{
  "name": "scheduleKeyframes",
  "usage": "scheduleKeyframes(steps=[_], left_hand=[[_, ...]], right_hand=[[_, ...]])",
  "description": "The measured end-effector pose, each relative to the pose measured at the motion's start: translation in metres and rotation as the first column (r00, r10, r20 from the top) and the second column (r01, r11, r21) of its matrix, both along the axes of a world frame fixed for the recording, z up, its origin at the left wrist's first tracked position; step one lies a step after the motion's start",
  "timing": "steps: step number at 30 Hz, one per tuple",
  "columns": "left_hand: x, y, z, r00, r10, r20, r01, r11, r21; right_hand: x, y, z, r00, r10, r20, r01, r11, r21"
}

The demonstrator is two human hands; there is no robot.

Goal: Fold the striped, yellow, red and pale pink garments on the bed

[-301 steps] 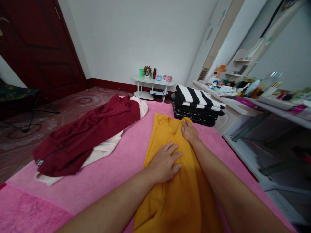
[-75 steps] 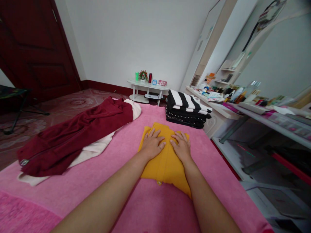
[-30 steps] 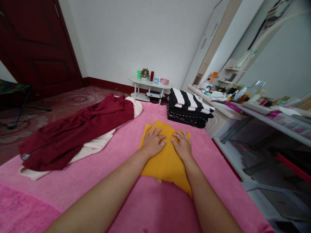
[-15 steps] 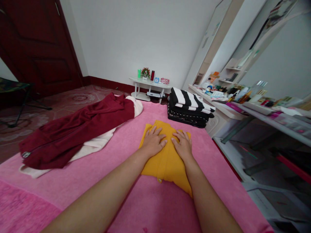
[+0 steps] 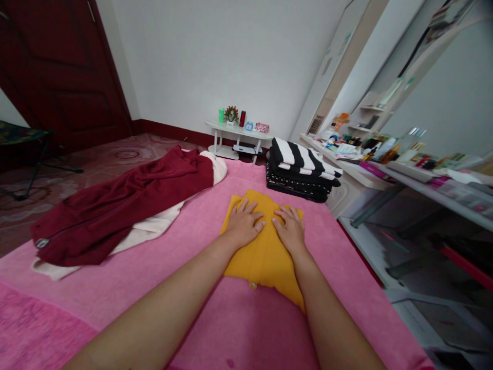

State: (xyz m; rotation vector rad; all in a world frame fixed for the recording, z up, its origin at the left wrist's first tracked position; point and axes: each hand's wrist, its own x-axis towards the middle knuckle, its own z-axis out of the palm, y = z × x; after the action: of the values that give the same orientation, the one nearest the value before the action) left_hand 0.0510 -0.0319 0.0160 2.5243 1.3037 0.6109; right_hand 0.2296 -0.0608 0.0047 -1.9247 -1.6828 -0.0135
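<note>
1. Find yellow garment (image 5: 265, 262) folded into a compact bundle, lying on pink cover (image 5: 246, 324) straight ahead, under both hands.
2. See left hand (image 5: 245, 223) palm down on its upper left part, fingers spread wide, laid flat on the cloth.
3. See right hand (image 5: 290, 228) likewise on its upper right part, fingers wide and flat. Cannot tell how firmly either presses.
4. Note strip of yellow between the two thumbs; near edge slanting down to the right forearm.
5. Spot stack of folded clothes (image 5: 300, 180) beyond, to the right: striped black-and-white piece on top, black pieces beneath.
6. Note maroon garment (image 5: 134, 198) with zip, spread over white cloth (image 5: 162, 226), left, apart from the yellow.
7. Glimpse low white table (image 5: 241, 129) by the far wall, bearing small items.
</note>
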Motion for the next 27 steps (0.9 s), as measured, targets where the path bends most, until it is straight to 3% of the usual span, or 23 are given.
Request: scheduleKeyframes(steps=[27], left_hand=[[0.0,0.0027,-0.0031,1.0,-0.001,-0.01,0.001,1.0,-0.002]], right_hand=[[0.0005,0.0011,-0.0003,1.0,-0.004,0.008,0.005,1.0,-0.008]])
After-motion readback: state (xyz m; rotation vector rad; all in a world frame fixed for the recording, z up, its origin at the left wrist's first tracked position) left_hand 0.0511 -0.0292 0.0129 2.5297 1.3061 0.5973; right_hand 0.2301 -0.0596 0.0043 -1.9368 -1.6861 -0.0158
